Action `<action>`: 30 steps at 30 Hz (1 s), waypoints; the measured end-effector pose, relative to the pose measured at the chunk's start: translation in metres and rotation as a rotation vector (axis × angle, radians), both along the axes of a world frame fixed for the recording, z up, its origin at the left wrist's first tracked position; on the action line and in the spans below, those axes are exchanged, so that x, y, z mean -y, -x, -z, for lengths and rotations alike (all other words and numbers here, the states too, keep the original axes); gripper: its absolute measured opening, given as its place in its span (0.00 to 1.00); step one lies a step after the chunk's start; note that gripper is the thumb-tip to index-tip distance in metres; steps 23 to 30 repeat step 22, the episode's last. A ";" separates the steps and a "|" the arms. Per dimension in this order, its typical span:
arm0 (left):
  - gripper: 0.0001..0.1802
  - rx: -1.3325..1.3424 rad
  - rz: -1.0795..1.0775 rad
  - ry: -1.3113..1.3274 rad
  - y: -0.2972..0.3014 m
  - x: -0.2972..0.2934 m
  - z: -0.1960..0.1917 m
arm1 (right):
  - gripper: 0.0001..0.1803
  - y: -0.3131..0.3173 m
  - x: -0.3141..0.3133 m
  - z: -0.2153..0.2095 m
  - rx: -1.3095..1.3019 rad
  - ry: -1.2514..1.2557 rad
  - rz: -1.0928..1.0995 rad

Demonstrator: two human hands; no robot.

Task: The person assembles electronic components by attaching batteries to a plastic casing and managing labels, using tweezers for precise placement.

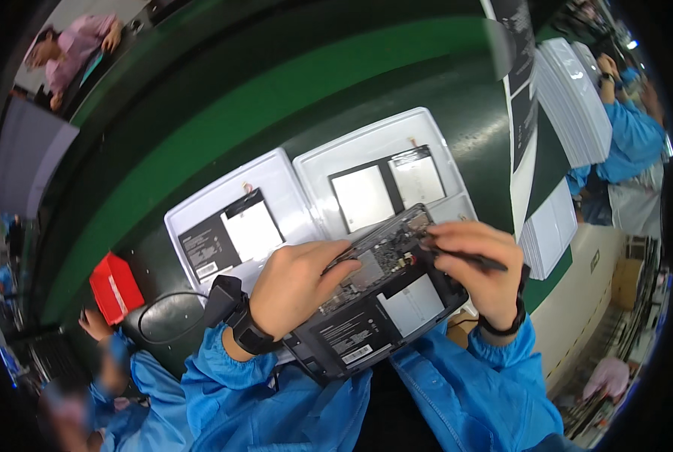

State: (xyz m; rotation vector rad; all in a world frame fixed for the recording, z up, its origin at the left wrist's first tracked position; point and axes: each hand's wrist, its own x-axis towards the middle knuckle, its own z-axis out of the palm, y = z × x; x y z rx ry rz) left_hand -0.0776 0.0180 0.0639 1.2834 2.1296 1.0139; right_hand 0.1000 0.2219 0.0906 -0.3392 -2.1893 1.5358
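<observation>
An opened electronic device with a dark casing is tilted in front of me, its circuit board and flat battery exposed. My left hand grips its far left edge, with the thumb lying over the board. Above the board's right end, my right hand pinches a slim black tool that looks like tweezers. Its tip is partly hidden by the fingers, so I cannot tell what it touches. Behind the device, a flat black-and-silver battery lies in the left white tray and another in the right white tray.
A red bin and a black cable lie left on the dark green table. Stacked white trays stand right, past a white upright panel. Other people in blue sit at lower left and far right.
</observation>
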 end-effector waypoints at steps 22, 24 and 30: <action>0.09 -0.260 -0.097 -0.104 -0.015 0.026 0.009 | 0.14 0.026 0.074 0.031 0.079 0.039 0.081; 0.09 -0.260 -0.097 -0.104 -0.015 0.026 0.009 | 0.14 0.026 0.074 0.031 0.079 0.039 0.081; 0.09 -0.260 -0.097 -0.104 -0.015 0.026 0.009 | 0.14 0.026 0.074 0.031 0.079 0.039 0.081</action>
